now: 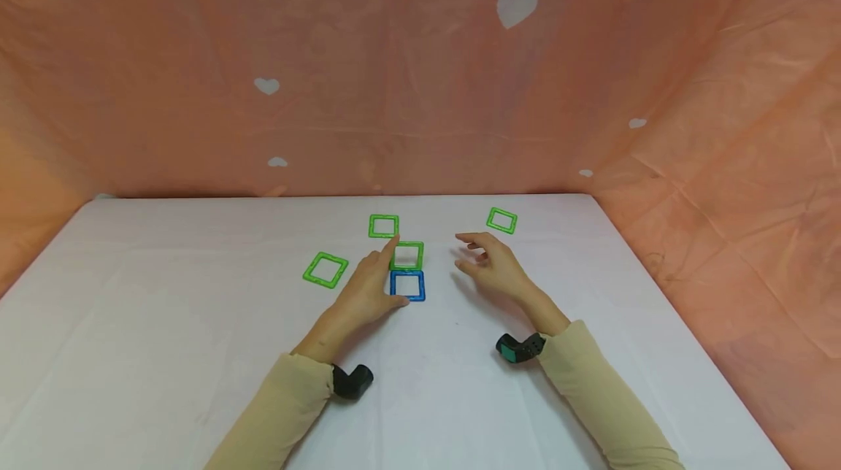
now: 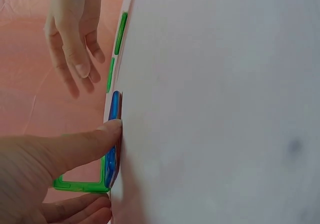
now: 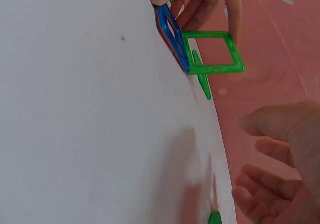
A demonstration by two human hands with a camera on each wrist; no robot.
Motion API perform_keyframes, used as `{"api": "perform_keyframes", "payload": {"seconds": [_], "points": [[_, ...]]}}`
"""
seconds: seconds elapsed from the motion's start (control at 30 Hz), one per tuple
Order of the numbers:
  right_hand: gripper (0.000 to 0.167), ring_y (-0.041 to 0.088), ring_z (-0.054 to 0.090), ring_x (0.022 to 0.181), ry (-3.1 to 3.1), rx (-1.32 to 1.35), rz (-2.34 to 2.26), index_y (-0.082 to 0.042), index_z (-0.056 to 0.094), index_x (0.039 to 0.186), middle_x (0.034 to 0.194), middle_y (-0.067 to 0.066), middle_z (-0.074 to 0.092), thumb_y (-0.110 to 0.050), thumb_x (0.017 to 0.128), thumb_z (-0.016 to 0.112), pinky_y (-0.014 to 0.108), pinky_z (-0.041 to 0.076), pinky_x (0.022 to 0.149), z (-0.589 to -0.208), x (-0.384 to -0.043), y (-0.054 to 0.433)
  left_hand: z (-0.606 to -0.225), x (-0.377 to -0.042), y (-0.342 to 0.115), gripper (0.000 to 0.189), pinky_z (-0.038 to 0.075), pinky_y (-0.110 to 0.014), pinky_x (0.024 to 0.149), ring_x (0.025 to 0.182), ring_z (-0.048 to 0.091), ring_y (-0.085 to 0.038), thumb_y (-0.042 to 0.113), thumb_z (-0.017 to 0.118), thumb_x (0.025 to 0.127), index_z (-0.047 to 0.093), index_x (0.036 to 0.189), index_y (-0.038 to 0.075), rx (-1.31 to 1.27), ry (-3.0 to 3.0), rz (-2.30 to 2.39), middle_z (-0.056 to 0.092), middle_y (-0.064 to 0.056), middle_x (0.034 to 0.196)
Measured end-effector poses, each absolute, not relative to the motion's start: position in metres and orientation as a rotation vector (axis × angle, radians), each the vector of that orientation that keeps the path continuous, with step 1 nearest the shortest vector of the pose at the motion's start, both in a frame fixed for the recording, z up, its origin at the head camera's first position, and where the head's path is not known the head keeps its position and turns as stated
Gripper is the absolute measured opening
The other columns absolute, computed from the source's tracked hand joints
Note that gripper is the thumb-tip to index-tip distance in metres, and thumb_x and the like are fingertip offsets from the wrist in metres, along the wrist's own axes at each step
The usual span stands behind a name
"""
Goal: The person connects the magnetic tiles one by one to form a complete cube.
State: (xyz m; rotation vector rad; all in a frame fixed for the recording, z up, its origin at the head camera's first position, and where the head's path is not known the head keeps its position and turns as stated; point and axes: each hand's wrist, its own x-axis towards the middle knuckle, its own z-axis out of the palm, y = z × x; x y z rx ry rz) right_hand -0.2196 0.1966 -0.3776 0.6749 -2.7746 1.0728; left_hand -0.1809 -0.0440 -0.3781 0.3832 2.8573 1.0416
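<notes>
A white table (image 1: 197, 353) fills the lower frame. On it near the centre lie a blue square (image 1: 407, 285) and three flat green squares (image 1: 325, 269), with one green square standing upright (image 1: 406, 256).

Blue square (image 1: 407, 285), green squares (image 1: 406, 256)

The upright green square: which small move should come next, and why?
Probably the right hand, open and empty, should fetch the far green square. The left hand already steadies the upright green square on the blue square.
</notes>
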Motion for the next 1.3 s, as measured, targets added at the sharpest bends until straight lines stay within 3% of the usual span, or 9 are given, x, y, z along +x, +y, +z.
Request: {"api": "perform_keyframes", "payload": {"seconds": [0.37, 0.67, 0.97, 1.3], "points": [[0.056, 0.042, 0.047, 0.123, -2.849, 0.529, 0.959, 0.004, 0.054, 0.130, 0.130, 0.026, 0.052, -0.013, 0.081, 0.074, 0.055, 0.038, 0.103, -0.377, -0.214, 0.224, -0.379, -0.179, -0.042, 0.103, 0.039, -0.050, 0.105, 0.130, 0.042, -0.040, 0.015, 0.083, 0.075, 0.017, 0.154, 0.009, 0.352, 2.867, 1.056, 0.043, -0.029, 0.140], [0.064, 0.042, 0.046, 0.121, -2.955, 0.418, 0.889, 0.007, 0.049, 0.134, 0.129, 0.029, 0.049, -0.018, 0.081, 0.075, 0.055, 0.037, 0.103, -0.379, -0.209, 0.235, -0.381, -0.178, -0.040, 0.101, 0.039, -0.051, 0.105, 0.130, 0.041, -0.041, 0.014, 0.082, 0.075, 0.018, 0.153, 0.008, 0.326, 2.879, 1.072, 0.042, -0.029, 0.140], [0.070, 0.036, 0.049, 0.107, -3.042, 0.260, 0.772, 0.009, 0.052, 0.130, 0.120, 0.026, 0.054, -0.028, 0.077, 0.079, 0.049, 0.042, 0.093, -0.378, -0.206, 0.240, -0.380, -0.178, -0.039, 0.101, 0.039, -0.051, 0.105, 0.131, 0.041, -0.042, 0.014, 0.082, 0.075, 0.018, 0.153, 0.008, 0.319, 2.883, 1.061, 0.042, -0.029, 0.141], [0.059, 0.031, 0.053, 0.093, -3.013, 0.245, 0.764, 0.011, 0.061, 0.119, 0.102, 0.023, 0.058, -0.027, 0.079, 0.078, 0.041, 0.044, 0.078, -0.377, -0.203, 0.244, -0.377, -0.178, -0.038, 0.102, 0.039, -0.051, 0.105, 0.130, 0.041, -0.042, 0.014, 0.083, 0.075, 0.018, 0.153, 0.008, 0.328, 2.879, 1.059, 0.042, -0.029, 0.141]]}}
